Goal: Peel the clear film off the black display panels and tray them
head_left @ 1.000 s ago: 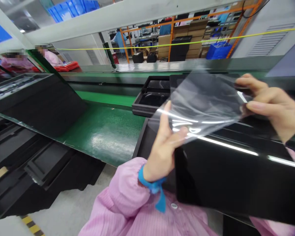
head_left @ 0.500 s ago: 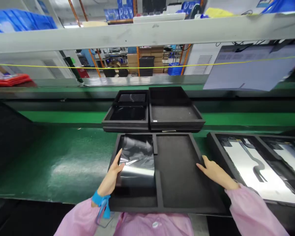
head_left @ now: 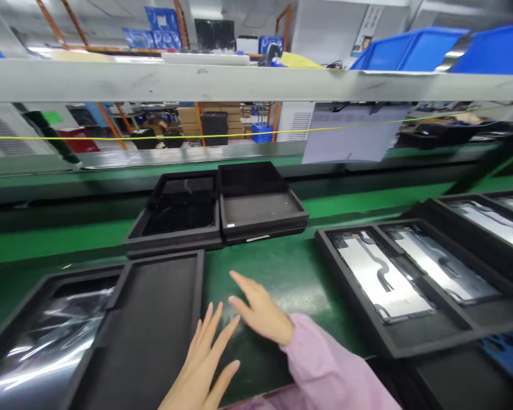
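My left hand (head_left: pixel 203 364) is open, fingers stretched out, above the green belt (head_left: pixel 277 273) just right of a black foam tray (head_left: pixel 199 296). My right hand (head_left: pixel 260 310) is open too, fingers spread, hovering over the belt a little further away. Neither hand holds anything. The tray's left compartment contains a glossy black panel under clear film (head_left: pixel 51 341); its right compartment (head_left: pixel 154 324) has nothing in it.
A second two-compartment black tray (head_left: pixel 260 225) lies further back on the belt. To the right, a black tray (head_left: pixel 325 247) holds silvery panels (head_left: pixel 385 279), with more such trays (head_left: pixel 491 219) beyond it. A grey shelf beam (head_left: pixel 239 82) runs overhead, carrying blue bins (head_left: pixel 406 51).
A second ago both hands held a black panel and its film; then it lay in the tray's left compartment. Both hands are now off the tray, over the belt, and the view has swung right.
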A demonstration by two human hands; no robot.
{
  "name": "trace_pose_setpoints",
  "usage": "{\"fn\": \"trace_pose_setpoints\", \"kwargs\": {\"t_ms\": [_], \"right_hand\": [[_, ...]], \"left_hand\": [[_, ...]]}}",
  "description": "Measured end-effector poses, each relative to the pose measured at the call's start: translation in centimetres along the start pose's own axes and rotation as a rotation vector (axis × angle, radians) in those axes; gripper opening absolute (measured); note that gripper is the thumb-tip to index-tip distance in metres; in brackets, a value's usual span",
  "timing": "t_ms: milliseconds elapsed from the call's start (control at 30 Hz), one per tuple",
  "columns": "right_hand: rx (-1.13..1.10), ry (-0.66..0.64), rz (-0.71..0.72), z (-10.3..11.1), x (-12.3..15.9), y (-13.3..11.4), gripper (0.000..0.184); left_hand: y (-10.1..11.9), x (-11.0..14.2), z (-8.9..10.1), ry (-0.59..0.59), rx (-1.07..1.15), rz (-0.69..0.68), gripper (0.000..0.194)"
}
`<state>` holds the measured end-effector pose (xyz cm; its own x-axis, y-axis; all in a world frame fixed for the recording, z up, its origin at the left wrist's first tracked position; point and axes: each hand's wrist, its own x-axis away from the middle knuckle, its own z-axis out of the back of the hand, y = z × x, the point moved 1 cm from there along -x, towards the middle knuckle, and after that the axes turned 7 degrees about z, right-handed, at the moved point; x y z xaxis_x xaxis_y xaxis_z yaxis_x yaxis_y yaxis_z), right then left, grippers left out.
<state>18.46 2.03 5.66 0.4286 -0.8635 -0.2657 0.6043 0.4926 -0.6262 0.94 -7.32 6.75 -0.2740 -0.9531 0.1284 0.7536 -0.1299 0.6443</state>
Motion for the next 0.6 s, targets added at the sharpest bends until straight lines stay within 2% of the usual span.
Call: {"fn": "trace_pose_setpoints", "kwargs": {"t_ms": [67, 100, 200, 233, 267, 333, 400, 433, 533, 600], "right_hand": [[0.069, 0.175, -0.074, 6.6, 1.1, 2.8, 0.042], [0.121, 0.286, -0.168, 10.6, 2.1, 4.9, 0.037], [0.304, 0.653, -0.603, 22.3, 7.6, 12.9, 0.025], [0.359, 0.775, -0.783, 25.4, 10.0, 15.4, 0.022], [0.411, 0.896, -0.952, 28.0, 12.6, 17.6, 0.031], [0.47, 1.066, -1.224, 31.4, 17.6, 21.0, 0.035], [0.475, 1.143, -1.407, 33.1, 21.9, 23.4, 0.034], [0.457, 1.139, -1.443, 33.6, 23.7, 24.4, 0.029], [0.431, 1.095, -1.423, 34.7, 27.6, 26.7, 0.014], [0.517, 1.102, -1.282, 35.2, 29.0, 27.6, 0.011]], "left_hand": [[1.1, -1.5, -0.1, -0.168, -0.016, 0.019, 0.052], [1.9, -2.3, 0.0, -0.225, -0.01, 0.026, 0.054], [5.4, -4.7, -0.7, -0.364, 0.062, -0.004, 0.055], [6.8, -5.6, -1.6, -0.418, 0.102, -0.024, 0.056], [8.2, -6.7, -2.7, -0.461, 0.16, -0.04, 0.058], [10.9, -9.5, -5.7, -0.498, 0.305, -0.063, 0.064], [13.2, -13.5, -9.3, -0.412, 0.455, -0.062, 0.068], [14.2, -15.9, -11.0, -0.346, 0.494, -0.056, 0.07], [16.6, -23.4, -15.0, -0.078, 0.619, 0.009, 0.066], [17.6, -27.3, -16.7, 0.001, 0.688, 0.029, 0.055]]}}
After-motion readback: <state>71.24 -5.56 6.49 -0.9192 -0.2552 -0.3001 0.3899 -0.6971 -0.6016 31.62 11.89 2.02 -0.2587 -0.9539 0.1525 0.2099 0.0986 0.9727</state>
